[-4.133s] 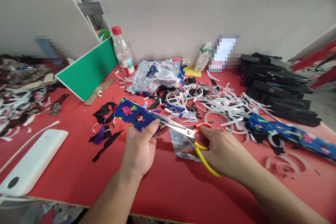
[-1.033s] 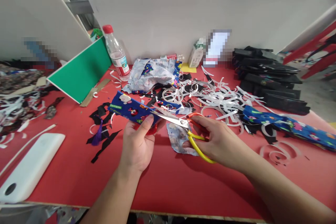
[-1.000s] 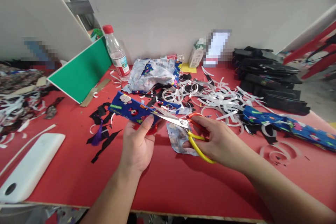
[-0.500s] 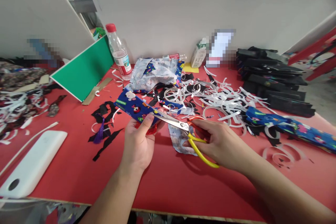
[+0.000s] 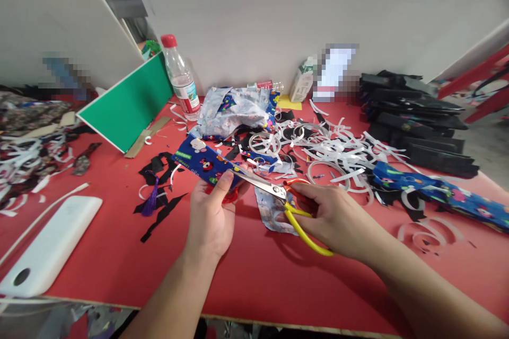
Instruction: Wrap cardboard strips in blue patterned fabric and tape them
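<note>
My left hand (image 5: pixel 212 217) is closed on a strip of blue printed fabric (image 5: pixel 207 164), the thumb pressing down on its near end. Something red shows under the fabric by my fingers; I cannot make out what it is. My right hand (image 5: pixel 334 214) grips a pair of scissors (image 5: pixel 274 189) with one orange-red and one yellow handle. Their blades point left and meet the fabric's right edge near my left thumb. Beneath the scissors, a pale fabric piece (image 5: pixel 272 212) lies on the red table (image 5: pixel 254 286).
Crumpled printed fabric (image 5: pixel 234 111) lies behind my hands, beside a plastic bottle (image 5: pixel 185 85). White strip scraps (image 5: pixel 338 143) spread to the right, near stacked black pieces (image 5: pixel 417 122). A green board (image 5: pixel 131 106) stands left, a white power bank (image 5: pixel 51 246) front left. Blue fabric (image 5: pixel 445 196) lies far right.
Almost nothing differs. Both hands, the scissors and the blue fabric keep nearly the same places; the whole view has shifted very slightly.
</note>
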Demonstrator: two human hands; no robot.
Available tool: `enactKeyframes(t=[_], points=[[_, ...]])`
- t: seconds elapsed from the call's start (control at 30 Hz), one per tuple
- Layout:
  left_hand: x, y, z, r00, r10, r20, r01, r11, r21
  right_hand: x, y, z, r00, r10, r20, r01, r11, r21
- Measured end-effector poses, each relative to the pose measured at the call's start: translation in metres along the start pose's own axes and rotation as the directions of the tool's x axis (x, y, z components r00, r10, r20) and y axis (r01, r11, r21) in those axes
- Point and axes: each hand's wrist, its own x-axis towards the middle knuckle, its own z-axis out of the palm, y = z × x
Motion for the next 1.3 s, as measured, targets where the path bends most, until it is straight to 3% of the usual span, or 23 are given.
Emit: enactKeyframes(t=[0.3,0.63,0.8,1.3], points=[[0.000,-0.002,0.001,1.000,-0.009,-0.004,0.009,1.000,0.010,0.000,0.003,0.004,0.999,0.034,-0.022,-0.034,0.999,-0.017],[-0.001,-0.002,0.001,0.999,-0.032,-0.027,0.032,0.999,-0.012,-0.001,0.004,0.007,0.996,0.082,0.031,-0.081,0.997,-0.004],[-0.002,-0.002,0.003,0.999,-0.027,0.031,0.026,0.999,0.022,-0.001,-0.003,0.006,0.993,0.087,0.077,-0.090,0.995,0.048],[-0.005,-0.003,0.005,0.996,-0.059,0.068,0.062,0.998,-0.029,0.000,0.003,0.010,0.999,0.031,-0.010,-0.031,0.999,0.012]])
